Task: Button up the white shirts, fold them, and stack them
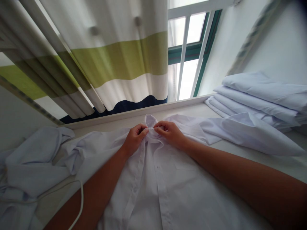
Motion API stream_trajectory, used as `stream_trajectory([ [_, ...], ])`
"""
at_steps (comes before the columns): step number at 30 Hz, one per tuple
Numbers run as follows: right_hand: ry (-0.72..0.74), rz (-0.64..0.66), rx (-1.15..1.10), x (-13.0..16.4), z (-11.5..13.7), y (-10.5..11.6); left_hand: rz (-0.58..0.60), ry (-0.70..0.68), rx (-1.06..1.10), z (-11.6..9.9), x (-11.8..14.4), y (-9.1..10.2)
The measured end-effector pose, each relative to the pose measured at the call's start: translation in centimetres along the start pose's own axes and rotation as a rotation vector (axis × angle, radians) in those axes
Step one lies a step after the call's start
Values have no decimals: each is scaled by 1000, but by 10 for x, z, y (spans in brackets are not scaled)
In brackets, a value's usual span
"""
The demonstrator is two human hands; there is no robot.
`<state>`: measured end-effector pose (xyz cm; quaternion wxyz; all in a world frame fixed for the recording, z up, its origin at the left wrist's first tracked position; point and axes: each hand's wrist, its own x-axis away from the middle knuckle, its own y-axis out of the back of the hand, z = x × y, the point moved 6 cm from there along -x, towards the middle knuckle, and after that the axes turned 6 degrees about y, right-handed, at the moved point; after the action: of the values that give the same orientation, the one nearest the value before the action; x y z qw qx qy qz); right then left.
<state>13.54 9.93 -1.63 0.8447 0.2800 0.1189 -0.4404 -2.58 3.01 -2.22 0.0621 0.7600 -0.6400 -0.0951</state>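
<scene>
Now both at the collar (151, 127): left hand (134, 139) and right hand (170, 134) pinched on it, white shirt (168, 188) flat on surface (275, 159), placket running toward the body.

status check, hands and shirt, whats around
Left hand and right hand both pinching the collar of the white shirt, laid flat. Folded stack right, crumpled garments and cord left.
</scene>
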Motion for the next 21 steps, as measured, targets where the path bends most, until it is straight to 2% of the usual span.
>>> stream_trajectory([
  [3, 5, 38, 18, 1, 0, -3, -22, 24, 49, 1, 0, 2],
  [7, -14, -18, 45, 1, 1, 0, -10, 27, 110, 1, 0, 3],
  [11, 25, -62, 77, 1, 8, 4, -12, 17, 49, 0, -1, 5],
  [21, 30, 41, 66, 2, 6, -3, -30, -3, 14, -2, 0, 3],
])
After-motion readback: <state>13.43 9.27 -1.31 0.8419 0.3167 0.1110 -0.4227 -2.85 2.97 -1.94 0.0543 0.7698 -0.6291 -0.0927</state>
